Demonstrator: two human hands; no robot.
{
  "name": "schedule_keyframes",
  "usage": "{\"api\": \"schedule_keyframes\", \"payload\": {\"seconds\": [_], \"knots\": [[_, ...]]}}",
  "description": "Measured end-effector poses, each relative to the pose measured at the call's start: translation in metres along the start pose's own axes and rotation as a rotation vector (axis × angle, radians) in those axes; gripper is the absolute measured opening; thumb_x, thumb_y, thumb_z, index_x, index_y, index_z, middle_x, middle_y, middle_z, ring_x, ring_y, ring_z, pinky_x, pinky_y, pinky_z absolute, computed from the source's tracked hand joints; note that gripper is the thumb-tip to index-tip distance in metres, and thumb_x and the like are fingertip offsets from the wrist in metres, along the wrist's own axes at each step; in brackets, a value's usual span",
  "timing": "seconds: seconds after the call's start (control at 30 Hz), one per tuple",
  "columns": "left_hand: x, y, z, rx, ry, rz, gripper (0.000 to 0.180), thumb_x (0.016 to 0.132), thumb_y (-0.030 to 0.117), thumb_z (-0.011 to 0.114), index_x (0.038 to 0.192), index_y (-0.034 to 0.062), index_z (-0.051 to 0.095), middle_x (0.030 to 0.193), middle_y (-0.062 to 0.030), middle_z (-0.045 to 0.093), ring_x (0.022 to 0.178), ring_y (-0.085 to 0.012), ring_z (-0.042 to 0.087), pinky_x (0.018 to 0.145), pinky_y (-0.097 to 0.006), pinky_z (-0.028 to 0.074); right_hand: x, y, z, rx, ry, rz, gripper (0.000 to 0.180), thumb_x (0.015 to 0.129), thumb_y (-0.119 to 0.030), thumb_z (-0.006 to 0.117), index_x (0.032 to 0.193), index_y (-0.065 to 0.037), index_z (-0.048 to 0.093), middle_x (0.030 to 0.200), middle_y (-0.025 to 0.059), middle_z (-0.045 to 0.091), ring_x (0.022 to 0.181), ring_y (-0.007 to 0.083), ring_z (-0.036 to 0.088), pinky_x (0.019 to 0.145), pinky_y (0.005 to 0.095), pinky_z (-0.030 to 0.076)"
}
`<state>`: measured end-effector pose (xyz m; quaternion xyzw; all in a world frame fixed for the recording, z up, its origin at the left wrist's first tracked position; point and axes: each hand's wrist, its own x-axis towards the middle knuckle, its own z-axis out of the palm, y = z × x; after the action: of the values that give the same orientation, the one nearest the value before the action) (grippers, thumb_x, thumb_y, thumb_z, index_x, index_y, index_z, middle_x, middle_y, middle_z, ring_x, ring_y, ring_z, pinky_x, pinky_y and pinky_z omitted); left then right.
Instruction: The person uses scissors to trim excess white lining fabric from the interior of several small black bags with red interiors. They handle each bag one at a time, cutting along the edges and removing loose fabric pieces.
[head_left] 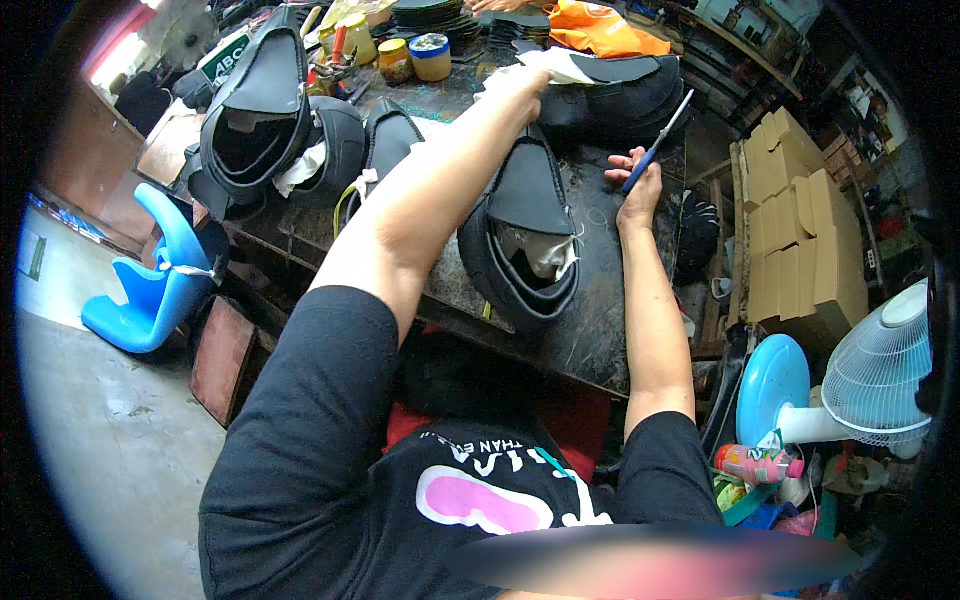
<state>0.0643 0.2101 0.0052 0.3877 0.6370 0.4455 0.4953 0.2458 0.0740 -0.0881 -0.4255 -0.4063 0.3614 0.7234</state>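
Head view: A person's right hand point(640, 190) holds a slim blue-handled tool point(641, 168) over a bench point(600, 325), the fingers partly spread and the metal shaft slanting away to the right. A black shoe point(620, 108) lies crosswise just beyond that grip; the left hand point(536, 97) is nearer, at the shoe's left end beside white material point(556, 67), though whether it grasps anything cannot be told. Another black shoe point(524, 195) sits between the forearms, lengthwise.

Black T-shirt point(395, 485), short sleeves point(310, 400), white lettering point(586, 500), pink print point(485, 500) (white-edged)
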Motion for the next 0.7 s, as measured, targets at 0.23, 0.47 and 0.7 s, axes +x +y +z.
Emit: {"api": "schedule_keyframes", "payload": {"seconds": [0.23,0.47,0.7], "knots": [[-0.03,0.023,0.03,-0.531,-0.052,0.174,0.03,0.089,0.015,0.064,0.112,-0.0023,0.059,0.107,-0.0183,0.066,0.093,-0.028,0.066,0.085,-0.045,0.052,0.014,0.022,-0.01,0.153,0.168,-0.055,0.035,0.097,-0.035,0.057,0.105,-0.007,0.038,0.113,0.0199,0.062,0.071,0.023,0.067,0.066,0.0324,0.054],[-0.082,0.072,-0.058,-0.965,-0.506,0.176,0.023,0.1,0.017,0.042,0.107,0.0003,0.056,0.104,-0.0157,0.064,0.091,-0.0294,0.066,0.084,-0.044,0.055,0.014,0.023,-0.014,0.265,0.173,-0.022,0.045,0.089,-0.039,0.069,0.096,-0.015,0.033,0.098,0.0101,0.06,0.071,0.0231,0.068,0.06,0.0295,0.051],[-0.117,0.058,-0.166,-1.137,-0.852,0.332,0.031,0.092,0.012,0.055,0.115,-0.0089,0.053,0.115,-0.0253,0.06,0.106,-0.0367,0.06,0.093,-0.047,0.051,0.009,0.007,-0.01,0.175,0.211,-0.041,0.053,0.078,-0.033,0.082,0.092,-0.01,0.036,0.09,0.0087,0.055,0.066,0.0181,0.061,0.06,0.0289,0.051]]}}
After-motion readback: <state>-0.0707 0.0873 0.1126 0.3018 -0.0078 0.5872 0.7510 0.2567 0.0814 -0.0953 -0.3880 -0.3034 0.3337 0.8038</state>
